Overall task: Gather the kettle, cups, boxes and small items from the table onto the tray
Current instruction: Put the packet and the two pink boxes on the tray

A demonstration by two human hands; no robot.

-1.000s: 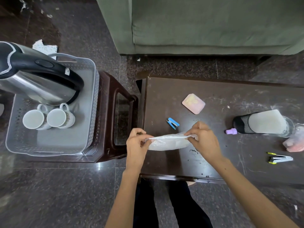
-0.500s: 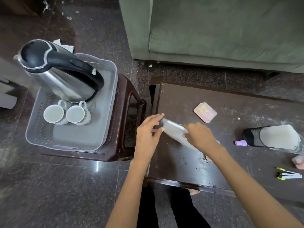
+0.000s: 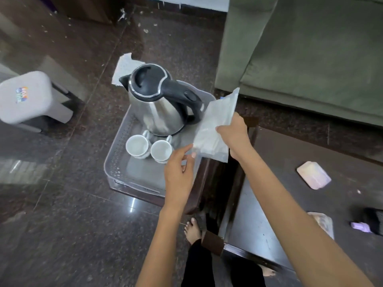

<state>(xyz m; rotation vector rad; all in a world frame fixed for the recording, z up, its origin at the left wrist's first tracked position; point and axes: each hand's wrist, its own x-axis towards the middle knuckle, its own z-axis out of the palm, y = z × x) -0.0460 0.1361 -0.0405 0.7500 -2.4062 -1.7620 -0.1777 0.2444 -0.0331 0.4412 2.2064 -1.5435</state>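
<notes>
My right hand (image 3: 234, 136) grips a clear plastic pouch (image 3: 215, 129) and holds it tilted over the right edge of the grey tray (image 3: 116, 162). My left hand (image 3: 179, 172) hovers over the tray's near right corner, fingers apart, its fingertips touching the pouch's lower corner. On the tray stand a steel kettle (image 3: 159, 102) with a black lid and handle, and two white cups (image 3: 137, 146) (image 3: 161, 151) side by side in front of it. A pink pad (image 3: 313, 177) and a small purple cap (image 3: 359, 226) lie on the dark table (image 3: 269, 204).
The tray rests on a brown stool (image 3: 209, 183) left of the table. A green sofa (image 3: 300, 48) stands behind. A grey plastic stool (image 3: 27, 98) is on the floor at far left. A black-capped bottle (image 3: 375, 221) lies at the table's right edge. My bare feet are below.
Both hands carried the pouch from the table leftward over the tray's edge. The left hand has loosened to a fingertip touch. My view swung left, so the tray now sits in the middle.
</notes>
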